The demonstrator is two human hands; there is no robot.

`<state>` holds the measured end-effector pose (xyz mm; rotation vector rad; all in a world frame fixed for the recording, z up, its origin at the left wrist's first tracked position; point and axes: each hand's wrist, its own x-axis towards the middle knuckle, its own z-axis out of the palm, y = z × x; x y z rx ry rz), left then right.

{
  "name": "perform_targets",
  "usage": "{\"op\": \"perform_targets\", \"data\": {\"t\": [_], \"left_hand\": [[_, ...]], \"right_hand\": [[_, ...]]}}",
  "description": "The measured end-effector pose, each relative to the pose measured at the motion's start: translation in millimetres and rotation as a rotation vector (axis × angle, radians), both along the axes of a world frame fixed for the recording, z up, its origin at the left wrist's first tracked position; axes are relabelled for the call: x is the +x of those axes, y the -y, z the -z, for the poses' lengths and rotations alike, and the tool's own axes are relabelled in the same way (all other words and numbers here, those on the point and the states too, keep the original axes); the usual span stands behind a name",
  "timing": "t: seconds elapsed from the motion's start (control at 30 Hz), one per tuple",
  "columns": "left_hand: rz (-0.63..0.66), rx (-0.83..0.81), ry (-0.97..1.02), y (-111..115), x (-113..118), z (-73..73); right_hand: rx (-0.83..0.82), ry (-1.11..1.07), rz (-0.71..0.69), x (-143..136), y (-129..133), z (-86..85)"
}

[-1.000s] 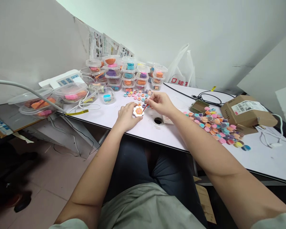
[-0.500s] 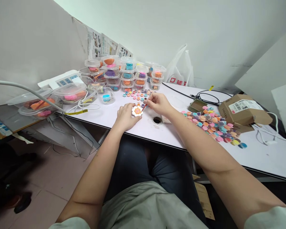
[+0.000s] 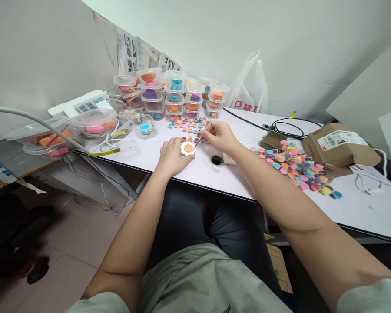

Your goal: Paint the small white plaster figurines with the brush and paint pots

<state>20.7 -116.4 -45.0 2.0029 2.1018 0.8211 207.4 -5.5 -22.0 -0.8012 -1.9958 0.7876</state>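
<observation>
My left hand is closed around the near left edge of a white flower-shaped piece with an orange and pink centre, just above the table's front part. Between the thumb and fingers of my right hand is a thin red stick. Its lower tip meets the right side of the flower, as far as I can make out. Behind both hands, small coloured discs lie in loose rows on the white table.
Clear lidded tubs of coloured clay are stacked at the back. On the right are a heap of coloured discs, a cardboard box and a black cable. A round hole opens in the tabletop near my right wrist.
The view has shifted slightly. My right hand and the red stick have barely moved at the flower's right side; my left hand keeps its hold.
</observation>
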Motion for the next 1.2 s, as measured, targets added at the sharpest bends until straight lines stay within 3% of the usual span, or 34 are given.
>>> {"op": "perform_targets", "data": {"t": [0.2,0.43,1.0,1.2], "left_hand": [[0.0,0.01,-0.007,0.4,0.1,-0.3],[-0.011,-0.006,-0.011,1.3,1.6,-2.2],[-0.01,0.015,-0.037,0.9,2.6,-1.6],[-0.089,0.004,-0.109,1.2,7.4,-2.4]], "right_hand": [[-0.13,-0.072,-0.025,1.2,3.8,-5.4],[-0.079,-0.007,0.071,0.7,-3.9,2.9],[-0.145,-0.072,0.036,2.6,0.6,-3.8],[-0.086,-0.123,0.077,-7.0,1.9,1.2]]}}
